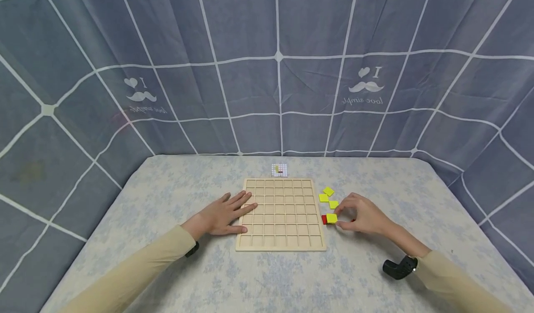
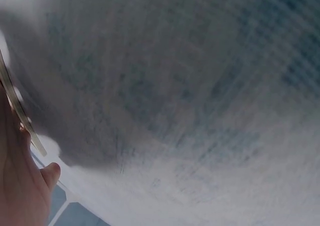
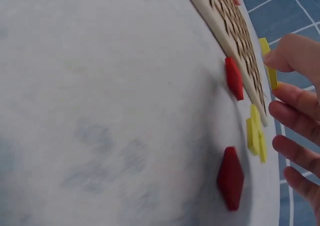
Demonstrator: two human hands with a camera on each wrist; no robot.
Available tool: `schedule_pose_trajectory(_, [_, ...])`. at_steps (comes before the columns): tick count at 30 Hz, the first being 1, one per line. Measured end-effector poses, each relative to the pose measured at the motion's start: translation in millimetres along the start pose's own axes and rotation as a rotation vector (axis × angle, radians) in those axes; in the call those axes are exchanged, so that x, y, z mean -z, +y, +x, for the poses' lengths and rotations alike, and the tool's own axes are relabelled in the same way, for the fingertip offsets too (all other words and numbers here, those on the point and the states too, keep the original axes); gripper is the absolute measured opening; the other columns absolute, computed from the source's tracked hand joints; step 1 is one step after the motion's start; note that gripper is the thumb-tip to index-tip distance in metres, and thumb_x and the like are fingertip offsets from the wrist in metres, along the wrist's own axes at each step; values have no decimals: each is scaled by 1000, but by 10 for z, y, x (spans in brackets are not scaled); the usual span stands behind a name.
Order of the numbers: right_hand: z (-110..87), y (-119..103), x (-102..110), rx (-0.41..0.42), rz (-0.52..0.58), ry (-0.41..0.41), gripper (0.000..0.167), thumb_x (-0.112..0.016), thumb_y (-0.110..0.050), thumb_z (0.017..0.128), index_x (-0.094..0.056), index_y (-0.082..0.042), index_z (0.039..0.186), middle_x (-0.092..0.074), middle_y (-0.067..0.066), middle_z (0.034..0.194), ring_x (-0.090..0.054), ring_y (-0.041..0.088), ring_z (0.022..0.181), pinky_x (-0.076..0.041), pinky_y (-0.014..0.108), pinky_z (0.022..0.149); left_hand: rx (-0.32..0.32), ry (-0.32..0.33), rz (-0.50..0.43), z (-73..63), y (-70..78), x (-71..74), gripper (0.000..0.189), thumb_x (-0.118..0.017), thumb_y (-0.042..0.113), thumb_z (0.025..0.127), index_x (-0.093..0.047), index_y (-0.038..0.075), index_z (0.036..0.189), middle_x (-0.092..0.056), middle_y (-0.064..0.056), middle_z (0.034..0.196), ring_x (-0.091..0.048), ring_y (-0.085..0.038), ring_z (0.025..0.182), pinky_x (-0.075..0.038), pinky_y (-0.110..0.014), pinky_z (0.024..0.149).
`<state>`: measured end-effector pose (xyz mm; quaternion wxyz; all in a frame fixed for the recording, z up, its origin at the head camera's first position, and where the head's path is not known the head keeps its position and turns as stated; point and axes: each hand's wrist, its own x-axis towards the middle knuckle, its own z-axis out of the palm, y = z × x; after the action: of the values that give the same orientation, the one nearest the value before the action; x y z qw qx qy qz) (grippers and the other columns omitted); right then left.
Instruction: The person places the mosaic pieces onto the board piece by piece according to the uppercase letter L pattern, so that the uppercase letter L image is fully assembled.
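Note:
A square wooden grid board lies on the table. My left hand rests with spread fingers on the board's left edge; in the left wrist view that hand shows at the lower left beside the board's rim. Between thumb and fingertips my right hand pinches a yellow square tile, seen edge-on as a yellow tile in the right wrist view. Below the held tile lies a red tile, close to the board. Another red tile lies under the right hand, mostly hidden in the head view.
Three loose yellow tiles lie right of the board. Behind it is a small printed card with a coloured grid pattern. The table has a pale floral cloth. Blue-grey curtains with white lines stand around it.

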<state>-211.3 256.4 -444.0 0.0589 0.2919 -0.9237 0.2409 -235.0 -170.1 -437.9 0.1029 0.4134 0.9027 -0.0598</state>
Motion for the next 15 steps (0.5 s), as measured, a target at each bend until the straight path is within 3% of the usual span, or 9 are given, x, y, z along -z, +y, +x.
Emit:
schedule_pose_trajectory(3, [98, -28, -14, -12, 31, -12, 14, -80, -25, 75, -73, -24, 87, -68, -14, 85, -60, 9, 83, -51, 34, 75, 2, 0, -20, 3, 1, -17, 72, -37, 59, 97, -16, 23, 156, -8, -11, 163, -9, -29, 150, -22, -56, 116])
schedule_pose_trajectory(9, [280, -89, -62, -35, 57, 25, 17, -80, -24, 75, -73, -15, 88, -71, -5, 86, -63, 14, 80, -54, 34, 72, 5, -2, -36, -1, 2, -23, 72, -37, 59, 98, -16, 24, 156, -7, -10, 163, -9, -29, 150, -21, -56, 116])
schedule_pose_trajectory(15, [490, -185, -84, -131, 113, 28, 20, -78, -22, 77, -74, -11, 92, -71, -1, 90, -64, 18, 84, -56, 40, 77, -3, 7, -43, -3, -14, -29, 72, -37, 60, 97, -17, 24, 156, -9, -11, 163, -10, -29, 150, -22, -57, 115])
